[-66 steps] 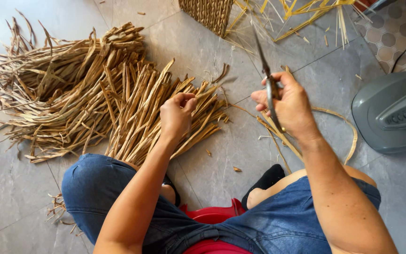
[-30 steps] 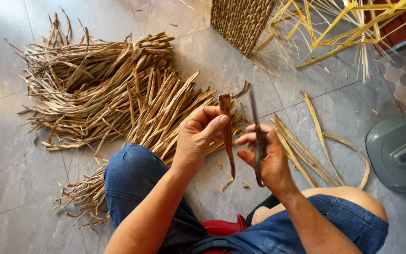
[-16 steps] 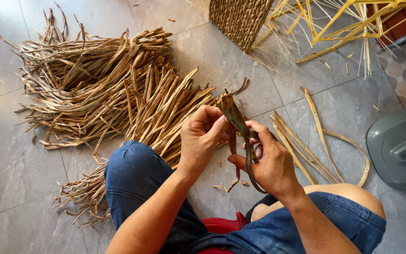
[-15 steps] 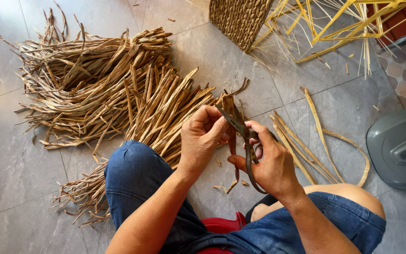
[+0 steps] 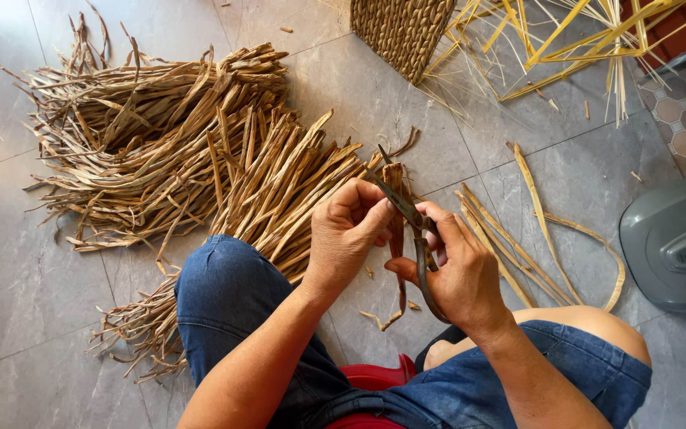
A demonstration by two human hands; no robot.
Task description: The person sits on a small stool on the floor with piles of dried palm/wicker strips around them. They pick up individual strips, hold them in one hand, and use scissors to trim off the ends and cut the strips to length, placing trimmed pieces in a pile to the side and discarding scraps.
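My left hand [image 5: 348, 233] pinches a dried brown plant strip [image 5: 395, 230] that stands upright, its lower end hanging down toward the floor. My right hand [image 5: 456, 268] grips dark metal scissors [image 5: 414, 230], whose blades cross the upper part of the strip. Both hands meet above the grey tiled floor, between my knees. A large heap of the same dried strips [image 5: 192, 159] lies to the left, touching my left knee.
A woven basket [image 5: 402, 32] stands at the top, with yellow stiff strands [image 5: 581, 40] beside it. Several loose strips [image 5: 518, 238] lie on the tiles at the right. A grey plastic appliance [image 5: 676, 242] sits at the right edge. A red stool [image 5: 371, 377] is under me.
My left hand picked one strip from the heap and brought it to the middle. My right hand brought the scissors down and set the blades across the strip.
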